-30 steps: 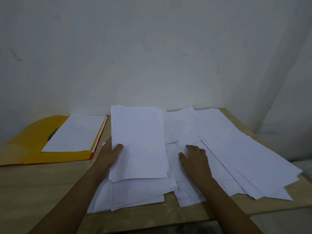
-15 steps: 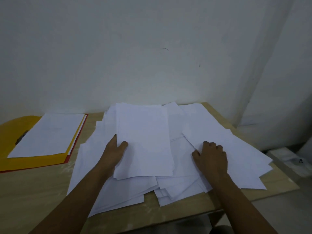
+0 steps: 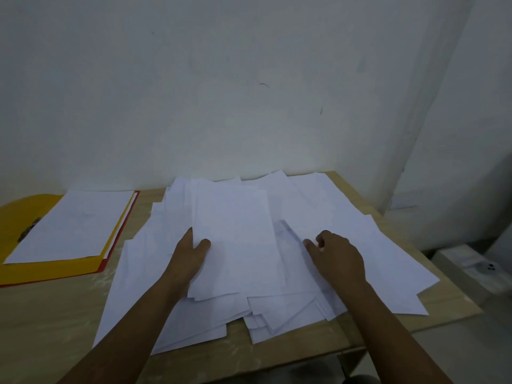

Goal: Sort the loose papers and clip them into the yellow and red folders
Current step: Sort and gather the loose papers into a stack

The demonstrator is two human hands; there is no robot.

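Loose white papers (image 3: 346,217) lie spread in overlapping heaps over the middle and right of the wooden table (image 3: 50,322). My left hand (image 3: 188,259) grips the left edge of a small stack of sheets (image 3: 235,239) lying on top, thumb above and fingers under it. My right hand (image 3: 336,256) rests on the papers to the right, its fingers curled at the edge of a lifted sheet (image 3: 293,231). The open yellow folder (image 3: 16,217) lies at the left with a white sheet (image 3: 74,223) in it. Under it the red folder (image 3: 104,266) shows only as an edge.
A dark clip (image 3: 29,230) sits at the yellow folder's spine. A white wall rises right behind the table. Beyond the table's right edge, lower down, stands a white box-like object (image 3: 476,267). The table's front edge runs close to my forearms.
My right hand has shifted right across the papers and its fingers have curled at a sheet edge. My left hand keeps its hold on the top stack. The camera view has swung right.
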